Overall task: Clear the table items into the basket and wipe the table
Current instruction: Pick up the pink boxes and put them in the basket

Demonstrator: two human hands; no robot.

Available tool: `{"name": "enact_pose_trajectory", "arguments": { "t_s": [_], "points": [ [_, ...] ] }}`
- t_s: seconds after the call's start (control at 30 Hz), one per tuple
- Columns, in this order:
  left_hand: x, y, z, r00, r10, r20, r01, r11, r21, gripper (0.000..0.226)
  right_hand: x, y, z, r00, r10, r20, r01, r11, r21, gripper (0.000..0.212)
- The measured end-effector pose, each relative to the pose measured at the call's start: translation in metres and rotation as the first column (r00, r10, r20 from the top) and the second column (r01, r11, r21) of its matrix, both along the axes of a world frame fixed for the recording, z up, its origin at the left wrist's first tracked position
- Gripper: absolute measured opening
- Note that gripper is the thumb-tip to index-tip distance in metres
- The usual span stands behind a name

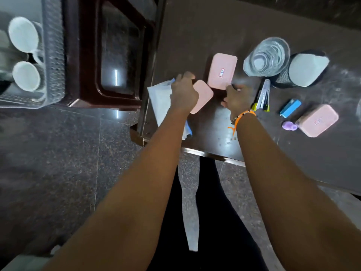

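My left hand point(184, 90) is shut on a small pink box point(203, 96) at the table's left edge, with a white cloth point(160, 100) lying under and beside the hand. A larger pink box point(221, 71) lies just beyond. The fingertips of my right hand point(237, 99) touch that box's near corner, thumb spread, nothing held. A clear grey basket point(53, 55) stands off the table at far left and holds white cups point(23, 36).
On the dark table point(205, 26) to the right are a stack of clear glasses point(267, 57), a black mesh holder point(283, 77), a cutter point(263, 94), a blue lighter point(290, 110), a purple item point(289, 126) and another pink box point(317, 120). A dark brown stool point(88, 55) stands between table and basket.
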State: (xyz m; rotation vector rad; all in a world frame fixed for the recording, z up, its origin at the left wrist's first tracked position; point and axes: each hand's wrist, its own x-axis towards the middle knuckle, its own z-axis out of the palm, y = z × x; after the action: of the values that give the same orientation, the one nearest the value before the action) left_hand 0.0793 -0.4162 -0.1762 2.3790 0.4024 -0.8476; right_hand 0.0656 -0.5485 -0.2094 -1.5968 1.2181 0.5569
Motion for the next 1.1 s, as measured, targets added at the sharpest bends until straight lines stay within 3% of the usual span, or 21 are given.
{"name": "enact_pose_trajectory", "arguments": {
  "t_s": [0.13, 0.2, 0.3, 0.53, 0.73, 0.93, 1.1],
  "points": [
    [-0.001, -0.015, -0.014, 0.996, -0.088, -0.017, 0.088, 0.996, 0.034, 0.048, 0.007, -0.003, -0.006, 0.999, -0.035, 0.006, 0.034, 0.997, 0.069, 0.025],
    [-0.002, -0.022, -0.019, 0.997, -0.078, -0.001, 0.078, 0.994, 0.071, 0.046, 0.007, -0.006, -0.006, 0.996, -0.081, 0.030, 0.078, 0.992, 0.100, 0.008],
    [-0.005, -0.033, -0.024, 1.000, 0.022, 0.020, -0.023, 0.998, 0.053, 0.039, 0.007, -0.014, -0.006, 0.993, -0.104, 0.056, 0.097, 0.989, 0.110, 0.023],
    [-0.008, -0.055, -0.025, 0.991, 0.134, 0.007, -0.134, 0.991, 0.005, 0.030, 0.000, -0.033, 0.002, 0.996, 0.029, 0.085, -0.028, 1.000, -0.008, 0.033],
    [-0.012, -0.053, -0.021, 0.958, 0.286, 0.012, -0.286, 0.958, -0.024, 0.035, -0.001, -0.026, 0.020, 0.976, 0.008, 0.217, -0.007, 1.000, -0.006, 0.041],
    [-0.014, -0.052, -0.007, 0.821, 0.566, -0.076, -0.548, 0.743, -0.383, 0.021, 0.003, -0.003, 0.051, 0.907, 0.162, 0.388, -0.082, 0.973, -0.214, 0.011],
    [-0.012, -0.043, 0.000, 0.712, 0.681, -0.171, -0.643, 0.536, -0.547, 0.009, 0.003, 0.006, 0.075, 0.810, 0.251, 0.529, -0.087, 0.945, -0.314, 0.012]
  ]
}}
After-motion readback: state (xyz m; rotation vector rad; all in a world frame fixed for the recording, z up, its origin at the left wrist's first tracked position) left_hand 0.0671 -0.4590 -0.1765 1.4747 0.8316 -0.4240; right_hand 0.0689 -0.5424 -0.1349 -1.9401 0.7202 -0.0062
